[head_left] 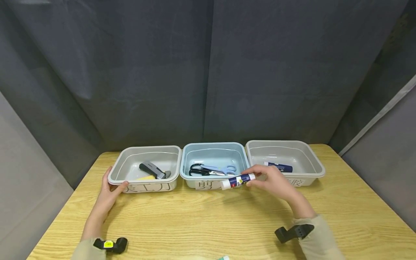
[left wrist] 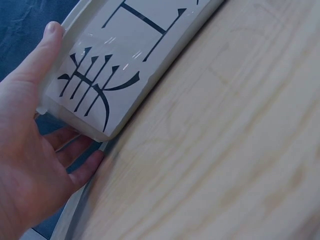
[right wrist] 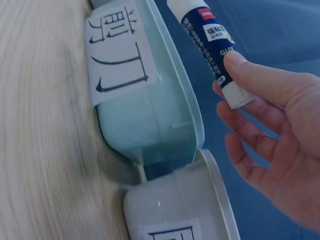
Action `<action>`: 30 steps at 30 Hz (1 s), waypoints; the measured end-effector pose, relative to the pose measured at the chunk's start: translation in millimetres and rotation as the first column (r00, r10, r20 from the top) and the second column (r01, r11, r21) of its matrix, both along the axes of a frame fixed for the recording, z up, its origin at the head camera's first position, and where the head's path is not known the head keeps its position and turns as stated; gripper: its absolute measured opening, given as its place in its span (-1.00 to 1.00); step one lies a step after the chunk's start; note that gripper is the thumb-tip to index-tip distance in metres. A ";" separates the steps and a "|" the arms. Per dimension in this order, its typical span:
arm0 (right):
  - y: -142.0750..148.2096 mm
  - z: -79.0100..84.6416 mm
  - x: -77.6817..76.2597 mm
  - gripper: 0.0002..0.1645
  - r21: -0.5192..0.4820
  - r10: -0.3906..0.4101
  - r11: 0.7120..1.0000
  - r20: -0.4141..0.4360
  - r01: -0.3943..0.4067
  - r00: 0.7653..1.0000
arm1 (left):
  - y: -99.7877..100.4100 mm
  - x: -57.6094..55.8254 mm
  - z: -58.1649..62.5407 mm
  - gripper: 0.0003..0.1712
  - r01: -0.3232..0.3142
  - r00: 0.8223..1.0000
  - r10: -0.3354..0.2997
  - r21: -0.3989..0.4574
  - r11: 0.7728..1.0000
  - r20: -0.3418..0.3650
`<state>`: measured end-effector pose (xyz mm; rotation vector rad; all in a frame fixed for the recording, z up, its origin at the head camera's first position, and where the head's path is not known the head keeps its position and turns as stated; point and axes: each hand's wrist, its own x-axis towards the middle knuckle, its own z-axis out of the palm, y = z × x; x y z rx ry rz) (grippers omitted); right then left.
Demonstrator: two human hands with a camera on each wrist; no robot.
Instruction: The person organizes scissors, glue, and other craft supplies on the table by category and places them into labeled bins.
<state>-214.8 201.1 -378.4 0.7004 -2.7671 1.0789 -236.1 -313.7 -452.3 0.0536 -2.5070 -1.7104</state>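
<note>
My left hand (head_left: 108, 193) grips the front left corner of a grey plastic bin (left wrist: 55, 107), thumb along the rim and the other fingers around its side. In that bin lie a grey-and-black utility knife (head_left: 152, 169) and something yellow, partly hidden by the front wall. My right hand (head_left: 271, 180) pinches a glue stick (head_left: 238, 181), dark blue with white ends, between thumb and fingers. The glue stick is held nearly level in front of the rim of the light blue bin (right wrist: 145, 125). Another glue stick (head_left: 282, 167) lies inside the right grey bin (head_left: 313, 166).
Scissors with black handles (head_left: 198, 171) and blue-handled scissors (head_left: 224, 169) lie in the middle bin. The three labelled bins stand side by side along the back of the wooden table (head_left: 195, 220). A small white-and-green end (head_left: 224, 258) shows at the bottom edge. Dark curtain (head_left: 208, 72) hangs behind.
</note>
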 end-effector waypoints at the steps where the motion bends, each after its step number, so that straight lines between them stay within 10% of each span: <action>1: 1.6 0.5 -0.2 -0.65 0.001 -0.010 1.000 -0.009 0.010 1.000 | 0.2 -0.1 0.3 0.04 0.000 1.000 0.000 0.001 1.000 0.000; 30: 40.9 -8.2 -13.5 -0.62 -0.094 -0.125 0.988 -0.045 0.120 0.991 | 1.0 1.4 0.6 0.03 0.006 1.000 -0.006 0.016 1.000 -0.013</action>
